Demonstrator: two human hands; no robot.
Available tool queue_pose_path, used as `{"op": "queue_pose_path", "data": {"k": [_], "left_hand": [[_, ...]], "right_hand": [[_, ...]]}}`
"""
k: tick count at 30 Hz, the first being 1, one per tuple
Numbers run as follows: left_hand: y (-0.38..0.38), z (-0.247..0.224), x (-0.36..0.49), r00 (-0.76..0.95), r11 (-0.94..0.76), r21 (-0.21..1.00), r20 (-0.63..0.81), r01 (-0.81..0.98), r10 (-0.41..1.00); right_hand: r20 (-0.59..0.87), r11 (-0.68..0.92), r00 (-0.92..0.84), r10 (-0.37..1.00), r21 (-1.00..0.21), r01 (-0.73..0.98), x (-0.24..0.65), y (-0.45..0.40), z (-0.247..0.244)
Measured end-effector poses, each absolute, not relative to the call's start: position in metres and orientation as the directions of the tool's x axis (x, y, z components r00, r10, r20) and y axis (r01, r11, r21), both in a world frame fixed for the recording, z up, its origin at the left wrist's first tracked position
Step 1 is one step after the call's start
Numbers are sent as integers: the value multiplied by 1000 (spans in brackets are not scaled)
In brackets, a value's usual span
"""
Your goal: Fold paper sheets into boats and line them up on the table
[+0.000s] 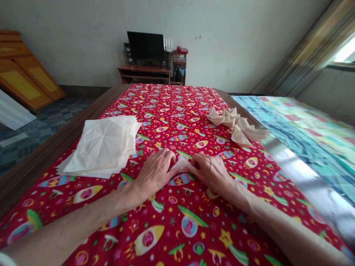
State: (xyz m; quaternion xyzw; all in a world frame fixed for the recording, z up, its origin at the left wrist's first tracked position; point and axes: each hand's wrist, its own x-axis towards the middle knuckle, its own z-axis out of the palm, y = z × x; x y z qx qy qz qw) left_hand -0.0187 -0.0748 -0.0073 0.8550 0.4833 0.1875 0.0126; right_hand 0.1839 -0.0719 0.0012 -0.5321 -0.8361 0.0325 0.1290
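Between my two hands is a small folded piece of white paper (181, 163), with its peak showing above my thumbs. My left hand (158, 166) grips its left side, fingers curled and thumb stretched inward. On the opposite side my right hand (212, 169) pinches it in the same way. Both thumbs meet near the paper's lower edge, and the rest of it is hidden by my fingers. A stack of creased white paper sheets (102, 144) lies to the left of my left hand. Several folded paper boats (240, 136) sit together beyond my right hand.
A red patterned cloth (172, 210) covers the table, whose dark wooden edge (91, 118) shows on the left. A bed with a checked cover (305, 133) stands at the right. Against the far wall, a monitor (146, 46) rests on a desk (144, 69). A wooden cabinet (27, 74) is at left.
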Motion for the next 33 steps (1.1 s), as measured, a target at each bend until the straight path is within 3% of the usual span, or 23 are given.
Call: {"op": "queue_pose_path", "data": {"k": [13, 21, 28, 33], "left_hand": [[-69, -5, -27, 451, -520, 309, 271, 796, 850], [-69, -7, -34, 433, -497, 272, 262, 824, 862], [-68, -5, -33, 453, -505, 259, 234, 824, 860], [-69, -5, -33, 448, -500, 274, 232, 821, 863]], "right_hand": [[210, 467, -427, 880, -211, 859, 185, -73, 5], [122, 452, -436, 892, -234, 861, 192, -72, 7], [169, 424, -401, 900, -130, 896, 182, -72, 6], [137, 411, -393, 910, -153, 899, 185, -67, 6]]}}
